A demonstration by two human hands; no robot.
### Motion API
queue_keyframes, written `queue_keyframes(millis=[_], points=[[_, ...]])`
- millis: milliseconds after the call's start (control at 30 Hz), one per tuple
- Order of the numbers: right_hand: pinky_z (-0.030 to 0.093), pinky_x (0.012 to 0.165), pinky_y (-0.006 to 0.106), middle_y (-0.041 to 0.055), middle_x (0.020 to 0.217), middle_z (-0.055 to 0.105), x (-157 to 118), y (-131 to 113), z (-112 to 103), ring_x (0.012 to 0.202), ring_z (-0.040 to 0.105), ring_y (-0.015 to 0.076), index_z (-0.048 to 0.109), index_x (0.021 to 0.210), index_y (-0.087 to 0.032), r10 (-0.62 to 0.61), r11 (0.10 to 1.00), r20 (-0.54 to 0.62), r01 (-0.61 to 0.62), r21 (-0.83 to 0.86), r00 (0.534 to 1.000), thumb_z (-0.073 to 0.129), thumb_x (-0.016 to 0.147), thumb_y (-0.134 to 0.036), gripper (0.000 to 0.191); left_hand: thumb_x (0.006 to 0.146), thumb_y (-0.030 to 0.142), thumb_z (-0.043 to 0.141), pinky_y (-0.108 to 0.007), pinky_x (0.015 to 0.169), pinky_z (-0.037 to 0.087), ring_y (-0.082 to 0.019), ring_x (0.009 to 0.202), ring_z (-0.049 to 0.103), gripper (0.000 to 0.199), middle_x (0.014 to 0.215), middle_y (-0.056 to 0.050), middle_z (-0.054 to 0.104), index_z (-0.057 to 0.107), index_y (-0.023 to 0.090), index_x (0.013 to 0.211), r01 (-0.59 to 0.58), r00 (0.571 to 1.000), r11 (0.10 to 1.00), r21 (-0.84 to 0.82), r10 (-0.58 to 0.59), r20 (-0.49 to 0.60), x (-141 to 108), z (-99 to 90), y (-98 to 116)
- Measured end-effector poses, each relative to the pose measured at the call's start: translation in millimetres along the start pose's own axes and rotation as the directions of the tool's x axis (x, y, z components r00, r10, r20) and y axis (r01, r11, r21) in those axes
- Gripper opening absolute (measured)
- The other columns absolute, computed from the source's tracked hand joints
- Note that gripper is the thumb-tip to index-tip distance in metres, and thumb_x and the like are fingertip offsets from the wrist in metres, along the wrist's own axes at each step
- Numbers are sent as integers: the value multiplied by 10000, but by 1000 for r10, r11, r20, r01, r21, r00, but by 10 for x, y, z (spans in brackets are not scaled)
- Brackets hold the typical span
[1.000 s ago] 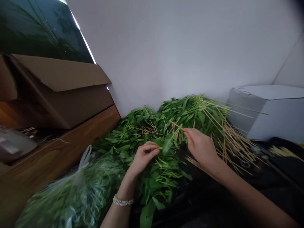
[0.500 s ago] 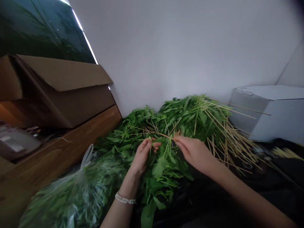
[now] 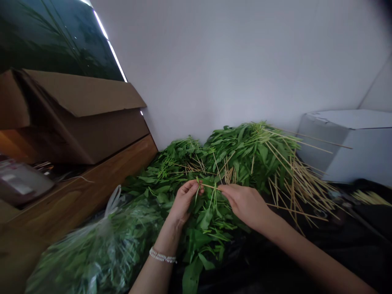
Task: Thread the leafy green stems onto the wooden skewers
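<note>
Pinched in the fingers of my left hand (image 3: 183,201) is a green leafy stem (image 3: 197,184). My right hand (image 3: 245,202) is closed on a thin wooden skewer (image 3: 209,186), held nearly level. The skewer's left end meets the stem at my left fingertips; whether it has gone through, I cannot tell. Leafy greens (image 3: 208,216) hang from the skewer close to my right fingers. Below both hands lie more loose leafy stems (image 3: 214,245).
Behind my hands, a heap of greens on skewers (image 3: 241,143) rests against the wall, its sticks (image 3: 303,183) pointing right. A tied plastic bag of greens (image 3: 107,245) lies left. A cardboard box (image 3: 92,134) stands on a wooden surface; a white box (image 3: 361,147) is at right.
My right hand has moved slightly left and down, bringing the skewer's end to the stem in my left hand. Another skewer now shows beyond my right forearm, pointing right.
</note>
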State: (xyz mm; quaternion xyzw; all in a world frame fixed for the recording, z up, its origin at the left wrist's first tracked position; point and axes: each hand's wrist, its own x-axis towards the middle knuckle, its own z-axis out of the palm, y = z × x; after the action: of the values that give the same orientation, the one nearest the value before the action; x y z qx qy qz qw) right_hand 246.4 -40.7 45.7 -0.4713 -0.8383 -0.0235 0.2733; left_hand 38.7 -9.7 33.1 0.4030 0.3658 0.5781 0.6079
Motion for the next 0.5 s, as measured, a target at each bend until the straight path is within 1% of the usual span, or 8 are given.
queue_keyframes(millis=[233, 500], points=[[413, 601, 240, 13, 926, 687, 6, -6, -3, 750, 648, 141, 617, 1168, -245, 7, 1000, 10, -7, -3, 1000, 436, 921, -138, 324, 576, 331, 875, -166, 601, 495, -79, 611, 622, 359, 731, -17, 708, 743, 137, 848, 17, 1000, 1000, 2, -17, -23, -7, 10, 10], [429, 615, 243, 18, 928, 686, 6, 6, 9, 757, 648, 147, 614, 1185, -253, 9, 1000, 20, -9, -9, 1000, 443, 915, -139, 340, 573, 331, 877, -149, 575, 484, -72, 596, 613, 366, 714, -21, 708, 757, 132, 856, 22, 1000, 1000, 6, -22, -20, 11, -2, 2]])
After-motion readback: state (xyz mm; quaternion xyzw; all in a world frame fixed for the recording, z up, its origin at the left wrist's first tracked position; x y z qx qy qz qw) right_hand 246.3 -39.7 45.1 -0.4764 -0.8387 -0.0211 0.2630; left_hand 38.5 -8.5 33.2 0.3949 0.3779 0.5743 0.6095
